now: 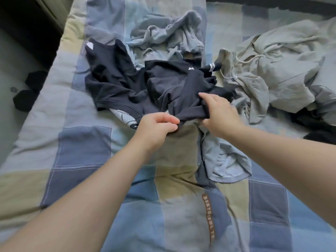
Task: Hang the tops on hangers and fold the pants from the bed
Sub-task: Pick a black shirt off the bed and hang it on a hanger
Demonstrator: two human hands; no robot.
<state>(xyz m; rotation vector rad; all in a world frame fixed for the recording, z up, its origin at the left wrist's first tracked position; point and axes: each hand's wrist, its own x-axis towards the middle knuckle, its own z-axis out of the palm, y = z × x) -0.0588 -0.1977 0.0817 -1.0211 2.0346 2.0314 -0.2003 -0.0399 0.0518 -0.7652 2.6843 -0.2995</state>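
Navy and crumpled, the dark top [163, 88] is lying mid-bed on the blue-and-olive patchwork quilt [81, 148], its near hem being pinched by the left hand [160, 124] and gripped by the right hand [218, 113]. Grey-blue pants [167, 30] are bunching behind it, a pale drawstring garment [272, 70] is sprawling rightward.

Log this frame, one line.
phase: grasp | left hand: pinches dark garment edge | right hand: grips same edge | surface: checked quilt

A brown strip [207, 215] on the patchwork bed cover [81, 146], at six o'clock, reads "BEAUTIFUL T", the rest unclear. At one o'clock, the print on the dark garment [163, 84]'s white tag [211, 67] is too small to read.
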